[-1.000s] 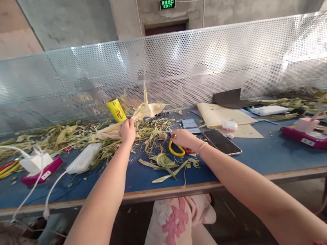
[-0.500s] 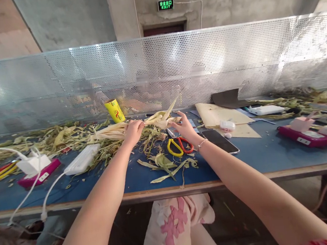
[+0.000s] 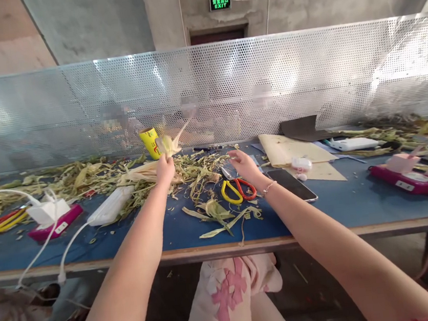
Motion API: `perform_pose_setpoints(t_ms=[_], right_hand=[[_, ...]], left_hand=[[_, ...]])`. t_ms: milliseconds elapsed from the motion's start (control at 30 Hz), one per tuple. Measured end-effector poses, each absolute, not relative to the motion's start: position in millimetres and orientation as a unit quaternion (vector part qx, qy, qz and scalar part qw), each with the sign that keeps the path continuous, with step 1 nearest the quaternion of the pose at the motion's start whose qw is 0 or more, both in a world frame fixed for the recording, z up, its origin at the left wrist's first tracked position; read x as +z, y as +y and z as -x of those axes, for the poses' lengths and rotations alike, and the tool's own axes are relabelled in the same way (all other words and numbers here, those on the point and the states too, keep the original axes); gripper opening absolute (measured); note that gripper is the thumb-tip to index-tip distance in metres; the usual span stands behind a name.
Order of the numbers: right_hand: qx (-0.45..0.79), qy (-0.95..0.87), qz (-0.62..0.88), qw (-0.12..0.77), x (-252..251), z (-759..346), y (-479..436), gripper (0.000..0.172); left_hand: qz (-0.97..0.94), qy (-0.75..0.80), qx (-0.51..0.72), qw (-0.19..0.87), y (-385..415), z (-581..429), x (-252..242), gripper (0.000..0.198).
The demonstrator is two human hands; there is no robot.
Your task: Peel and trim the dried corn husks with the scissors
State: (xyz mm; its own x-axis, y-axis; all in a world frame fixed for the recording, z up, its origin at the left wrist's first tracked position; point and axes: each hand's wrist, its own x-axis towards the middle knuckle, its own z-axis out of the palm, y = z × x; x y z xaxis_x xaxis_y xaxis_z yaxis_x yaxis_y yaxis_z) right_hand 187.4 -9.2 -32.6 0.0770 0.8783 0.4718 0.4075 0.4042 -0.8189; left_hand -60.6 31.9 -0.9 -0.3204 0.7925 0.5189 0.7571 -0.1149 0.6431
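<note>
My left hand [image 3: 165, 168] is closed around a pale corn husk [image 3: 169, 145] and holds it upright above the blue table [image 3: 343, 205], just in front of a yellow roll [image 3: 150, 143]. More husks [image 3: 138, 175] trail leftwards from that hand. My right hand [image 3: 243, 166] hovers with fingers spread and nothing in it, just above the yellow and red scissors [image 3: 236, 191]. Husk scraps [image 3: 220, 214] lie near the front edge between my arms.
A perforated metal screen [image 3: 305, 78] closes off the back of the table. A phone [image 3: 292, 185], cardboard sheets [image 3: 294, 151], pink boxes [image 3: 405, 180] and white earbud case [image 3: 301, 163] lie right. A white power bank [image 3: 109, 207] with cables and a pink box [image 3: 55, 227] lie left.
My left hand has raised the husk from lying sideways to standing upright. My right hand has let go of the husk's tip and drawn back over the scissors.
</note>
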Motion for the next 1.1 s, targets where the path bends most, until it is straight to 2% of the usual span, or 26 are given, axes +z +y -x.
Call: perform_pose_setpoints(t_ms=[133, 233, 367, 467, 533, 633, 800, 867, 1100], right_hand=[[0.122, -0.744, 0.56, 0.343, -35, -185, -17, 0.03], [0.105, -0.784, 0.564, 0.238, -35, -182, -23, 0.026], [0.091, -0.782, 0.566, 0.244, -32, -182, -25, 0.025], [0.084, -0.783, 0.564, 0.249, -31, -184, -24, 0.025], [0.086, -0.786, 0.565, 0.235, -32, -184, -24, 0.025], [0.086, -0.797, 0.564, 0.197, -35, -184, -24, 0.025], [0.087, -0.799, 0.574, 0.155, -36, -182, -26, 0.035], [0.089, -0.799, 0.576, 0.149, -37, -183, -26, 0.035], [0.086, -0.803, 0.571, 0.149, -45, -184, -18, 0.034]], left_hand=[[-0.766, 0.554, 0.326, 0.011, 29, 58, -5, 0.029], [-0.8, 0.515, 0.306, -0.034, 21, 56, -2, 0.03], [-0.733, 0.559, 0.385, -0.048, 13, 58, 9, 0.027], [-0.754, 0.562, 0.337, -0.038, 11, 59, 8, 0.023], [-0.765, 0.574, 0.278, -0.09, 11, 58, 2, 0.023], [-0.731, 0.627, 0.221, -0.157, 11, 60, -7, 0.038], [-0.635, 0.733, 0.215, -0.113, 11, 64, -7, 0.068], [-0.62, 0.747, 0.219, -0.102, 11, 64, -6, 0.074], [-0.677, 0.715, 0.133, -0.113, 12, 60, -12, 0.034]])
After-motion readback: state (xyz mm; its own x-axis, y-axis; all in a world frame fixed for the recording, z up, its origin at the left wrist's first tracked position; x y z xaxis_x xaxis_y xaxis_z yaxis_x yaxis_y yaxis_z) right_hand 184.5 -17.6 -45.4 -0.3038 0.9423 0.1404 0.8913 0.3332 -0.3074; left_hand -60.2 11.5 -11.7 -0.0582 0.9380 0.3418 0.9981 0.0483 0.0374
